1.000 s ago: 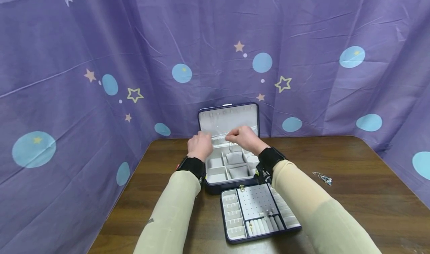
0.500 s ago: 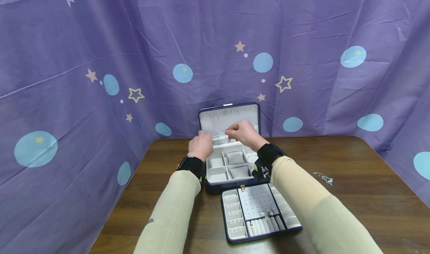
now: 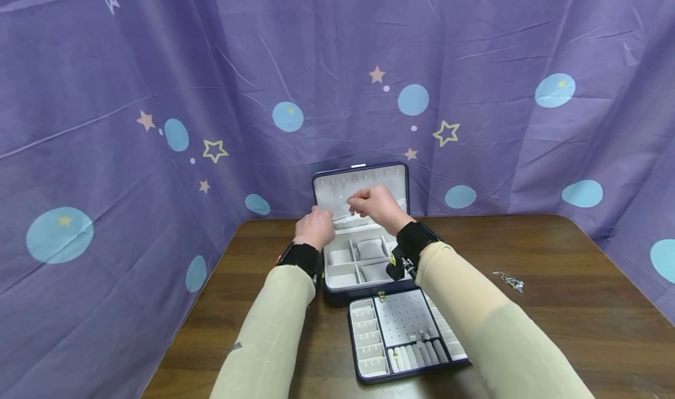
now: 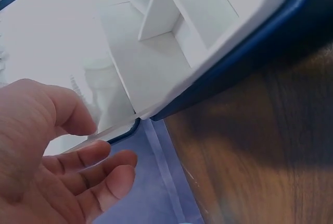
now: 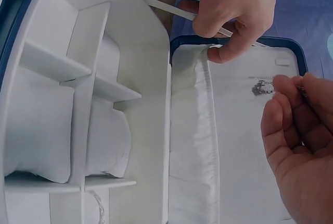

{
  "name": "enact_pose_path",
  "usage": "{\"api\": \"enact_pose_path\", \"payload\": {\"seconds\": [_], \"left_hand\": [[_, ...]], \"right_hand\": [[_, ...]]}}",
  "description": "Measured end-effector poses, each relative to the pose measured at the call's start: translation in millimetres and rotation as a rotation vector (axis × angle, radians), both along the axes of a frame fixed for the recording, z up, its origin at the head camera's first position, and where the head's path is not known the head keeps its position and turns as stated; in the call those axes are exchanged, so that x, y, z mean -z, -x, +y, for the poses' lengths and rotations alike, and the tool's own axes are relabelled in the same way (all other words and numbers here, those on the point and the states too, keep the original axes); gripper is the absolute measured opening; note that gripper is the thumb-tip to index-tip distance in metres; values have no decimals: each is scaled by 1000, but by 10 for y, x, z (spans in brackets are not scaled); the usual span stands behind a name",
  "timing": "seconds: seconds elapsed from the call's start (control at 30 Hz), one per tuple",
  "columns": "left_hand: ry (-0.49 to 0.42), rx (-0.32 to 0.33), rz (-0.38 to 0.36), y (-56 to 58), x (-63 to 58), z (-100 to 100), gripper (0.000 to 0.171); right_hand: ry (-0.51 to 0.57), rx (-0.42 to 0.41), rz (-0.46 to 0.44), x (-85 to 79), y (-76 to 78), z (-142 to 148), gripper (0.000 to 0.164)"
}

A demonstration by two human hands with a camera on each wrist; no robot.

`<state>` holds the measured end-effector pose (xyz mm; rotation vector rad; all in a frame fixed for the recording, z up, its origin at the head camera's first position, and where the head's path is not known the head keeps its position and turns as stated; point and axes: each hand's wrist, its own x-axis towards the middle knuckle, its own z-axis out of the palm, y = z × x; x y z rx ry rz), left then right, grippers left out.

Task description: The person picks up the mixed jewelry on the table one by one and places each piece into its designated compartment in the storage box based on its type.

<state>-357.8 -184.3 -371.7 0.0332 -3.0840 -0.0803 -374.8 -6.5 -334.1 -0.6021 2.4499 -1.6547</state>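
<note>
The jewellery box [image 3: 343,297] stood open near the far edge of the tabletop [image 3: 559,334], closer to the far left corner than the far right, its lid [image 3: 328,193] raised at the back against the purple curtain [image 3: 337,47]. The right hand [image 3: 381,204] was lifted in front of the lid, its grip closed in a pinch on a small silvery piece [image 5: 302,90], mostly hidden by the fingertips. Just beside them, over the lid's pale lining, a silver trinket [image 5: 261,86] and a bit of chain showed; whether they joined the pinched piece I could not tell. The left hand [image 3: 314,229] was at the lid's left side, fingers bent by the white strap [image 5: 169,8] and one fingertip at the gathered pocket [image 5: 192,125]; whether its grip had closed on either could not be told. Inside the box, dividers parted compartments, some holding pale cushions [image 5: 39,130], one a thin chain loop [image 5: 99,207]. Just in front of the box, toward the near edge, lay a tray [image 3: 403,314] with a dotted panel, side slots and ring rolls. Well apart, toward the right edge, lay a small heap of silver jewellery [image 3: 510,280].
</note>
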Motion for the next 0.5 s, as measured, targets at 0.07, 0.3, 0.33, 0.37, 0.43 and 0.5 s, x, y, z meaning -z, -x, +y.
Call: {"api": "enact_pose_path", "payload": {"seconds": [0.07,0.3,0.33,0.37,0.43,0.5], "left_hand": [[2,-2,0,-4,-16,6,25],[1,-14,-1,-6,-41,26,26],[2,-14,-3,-5,-39,26,26],[2,-15,-5,-5,-36,26,26],[0,-17,-7,-6,-31,23,26],[-3,-18,-9,-4,-21,20,26]], "right_hand": [[23,12,-23,9,11,-12,30],[68,38,-75,45,43,-14,31],[71,43,-78,50,46,-16,31],[78,45,-80,58,52,-20,31],[100,51,-86,68,60,-32,30],[123,49,-91,81,68,-51,30]]}}
